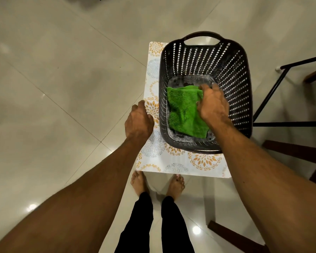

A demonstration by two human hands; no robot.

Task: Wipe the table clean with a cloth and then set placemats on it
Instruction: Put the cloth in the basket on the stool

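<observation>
The cloth (185, 110), judged soft, light and best bunched at a corner, was pinched in the basket (235, 70) on the table (171, 161) at its far right corner by the right hand (212, 105), while the left hand (138, 121) was curled at the table's left edge, its grip not discernible.

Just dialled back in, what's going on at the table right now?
A person stands at a patterned table with a dark plastic basket on it. The right hand reaches into the basket and grips the green cloth lying on its bottom. The left hand is at the table's left edge, fingers curled; whether it grips the edge is unclear. Wiping has not begun.
</observation>
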